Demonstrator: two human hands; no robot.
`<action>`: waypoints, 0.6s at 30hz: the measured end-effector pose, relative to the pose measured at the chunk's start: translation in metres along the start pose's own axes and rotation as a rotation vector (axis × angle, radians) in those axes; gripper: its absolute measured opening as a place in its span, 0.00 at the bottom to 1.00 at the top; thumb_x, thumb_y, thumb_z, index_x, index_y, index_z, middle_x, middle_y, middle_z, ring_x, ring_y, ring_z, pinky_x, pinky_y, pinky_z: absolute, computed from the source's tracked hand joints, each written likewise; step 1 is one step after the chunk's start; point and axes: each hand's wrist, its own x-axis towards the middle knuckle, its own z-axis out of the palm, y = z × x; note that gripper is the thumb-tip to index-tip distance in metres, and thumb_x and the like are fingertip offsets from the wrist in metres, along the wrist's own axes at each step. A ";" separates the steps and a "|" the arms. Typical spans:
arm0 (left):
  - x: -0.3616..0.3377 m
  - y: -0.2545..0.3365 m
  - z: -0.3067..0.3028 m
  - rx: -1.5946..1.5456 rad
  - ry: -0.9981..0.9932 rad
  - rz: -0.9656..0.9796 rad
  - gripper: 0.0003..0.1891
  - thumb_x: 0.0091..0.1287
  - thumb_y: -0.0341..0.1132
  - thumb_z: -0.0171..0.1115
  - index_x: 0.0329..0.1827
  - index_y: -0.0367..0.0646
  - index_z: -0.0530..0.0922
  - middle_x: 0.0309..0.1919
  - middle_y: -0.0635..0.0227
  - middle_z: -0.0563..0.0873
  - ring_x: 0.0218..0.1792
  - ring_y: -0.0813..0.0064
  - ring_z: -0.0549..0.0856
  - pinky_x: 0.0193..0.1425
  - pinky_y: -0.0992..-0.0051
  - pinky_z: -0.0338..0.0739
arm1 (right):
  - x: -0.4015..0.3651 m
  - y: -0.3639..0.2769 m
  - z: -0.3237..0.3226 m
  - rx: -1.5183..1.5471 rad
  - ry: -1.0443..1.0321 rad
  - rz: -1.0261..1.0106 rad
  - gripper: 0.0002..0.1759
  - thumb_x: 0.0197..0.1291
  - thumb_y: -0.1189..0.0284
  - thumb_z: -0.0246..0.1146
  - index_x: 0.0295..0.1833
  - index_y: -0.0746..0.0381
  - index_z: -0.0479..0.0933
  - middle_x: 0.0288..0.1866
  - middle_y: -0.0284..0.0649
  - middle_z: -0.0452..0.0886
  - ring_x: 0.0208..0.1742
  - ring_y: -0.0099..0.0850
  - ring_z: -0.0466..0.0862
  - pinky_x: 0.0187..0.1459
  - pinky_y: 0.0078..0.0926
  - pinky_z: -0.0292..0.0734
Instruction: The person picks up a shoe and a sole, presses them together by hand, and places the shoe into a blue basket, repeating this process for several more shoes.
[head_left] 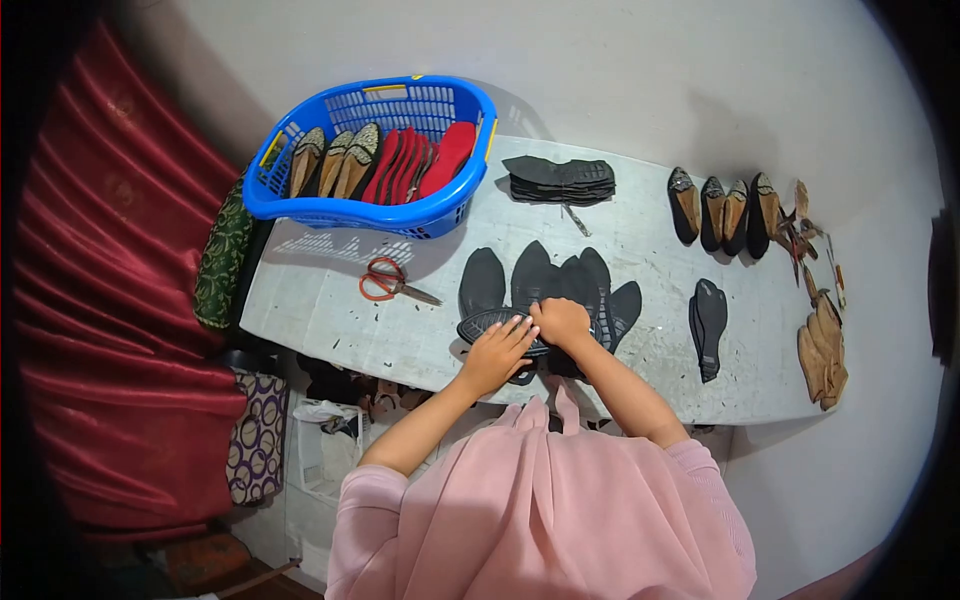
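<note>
A black shoe sole [484,323] with a ridged tread lies crosswise near the table's front edge. My left hand [497,352] rests on it, fingers stretched out and flat. Right beside it, my right hand [562,322] is curled closed at the sole's right end; whatever its fingers grip is hidden beneath them. Behind and around both hands several black soles are fanned out, among them a smooth one [483,280] at the left and a narrower one [625,302] at the right. More black pieces lie partly covered under my hands.
A blue basket [420,215] holds flat shoes and red soles [445,160]. Orange-handled scissors [395,284] lie at left. Behind is a stack of black soles [560,182]. At right are a sole pair [708,325], finished flats [735,215], tools [800,235] and tan gloves [822,350].
</note>
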 end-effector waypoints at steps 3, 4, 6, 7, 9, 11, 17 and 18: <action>0.002 -0.007 0.012 0.038 0.065 0.075 0.30 0.57 0.46 0.65 0.62 0.42 0.72 0.60 0.63 0.77 0.60 0.65 0.76 0.60 0.68 0.70 | -0.001 0.004 0.000 0.067 0.084 -0.105 0.23 0.62 0.56 0.49 0.36 0.63 0.82 0.28 0.53 0.82 0.31 0.53 0.83 0.36 0.50 0.77; 0.003 -0.009 0.011 0.015 0.056 0.088 0.29 0.57 0.46 0.65 0.61 0.42 0.73 0.59 0.62 0.77 0.60 0.64 0.76 0.59 0.67 0.70 | -0.006 0.003 0.000 0.151 0.161 -0.166 0.19 0.62 0.58 0.52 0.43 0.61 0.79 0.33 0.51 0.83 0.34 0.49 0.83 0.36 0.47 0.76; 0.008 -0.013 0.003 -0.010 0.038 0.094 0.27 0.59 0.46 0.64 0.59 0.42 0.74 0.58 0.61 0.78 0.58 0.62 0.77 0.57 0.65 0.72 | -0.031 0.006 -0.013 0.130 0.326 -0.450 0.18 0.60 0.59 0.55 0.49 0.59 0.78 0.43 0.48 0.82 0.43 0.43 0.83 0.43 0.40 0.75; 0.011 -0.016 0.004 -0.019 0.047 0.062 0.27 0.59 0.46 0.64 0.59 0.42 0.75 0.58 0.61 0.78 0.58 0.62 0.77 0.57 0.65 0.72 | -0.043 0.009 -0.017 0.120 0.407 -0.595 0.19 0.60 0.59 0.56 0.51 0.58 0.77 0.48 0.46 0.82 0.47 0.41 0.83 0.47 0.37 0.75; 0.014 -0.017 0.007 -0.043 0.057 -0.003 0.26 0.59 0.46 0.63 0.58 0.42 0.75 0.58 0.61 0.78 0.58 0.62 0.77 0.57 0.65 0.72 | -0.059 0.022 -0.015 -0.127 0.473 -0.641 0.21 0.59 0.60 0.58 0.56 0.55 0.76 0.55 0.42 0.79 0.54 0.37 0.78 0.53 0.35 0.70; 0.016 -0.013 0.007 -0.035 0.055 0.028 0.26 0.60 0.46 0.62 0.58 0.42 0.75 0.58 0.62 0.78 0.58 0.62 0.77 0.57 0.66 0.73 | -0.068 0.039 -0.005 -0.262 0.514 -0.663 0.24 0.58 0.60 0.59 0.60 0.53 0.74 0.59 0.39 0.77 0.59 0.35 0.76 0.57 0.34 0.67; 0.016 -0.012 0.010 -0.025 0.065 0.038 0.24 0.60 0.46 0.63 0.57 0.42 0.76 0.57 0.63 0.79 0.58 0.62 0.77 0.57 0.64 0.72 | -0.056 0.055 0.029 -0.233 0.641 -0.679 0.23 0.58 0.64 0.60 0.60 0.48 0.75 0.59 0.35 0.77 0.57 0.35 0.76 0.53 0.32 0.66; 0.017 -0.009 0.008 -0.056 0.065 0.019 0.24 0.60 0.46 0.63 0.56 0.42 0.77 0.57 0.63 0.80 0.58 0.62 0.78 0.57 0.64 0.72 | -0.056 0.055 0.028 -0.218 0.634 -0.681 0.22 0.58 0.64 0.60 0.60 0.48 0.75 0.59 0.36 0.77 0.57 0.35 0.76 0.53 0.32 0.66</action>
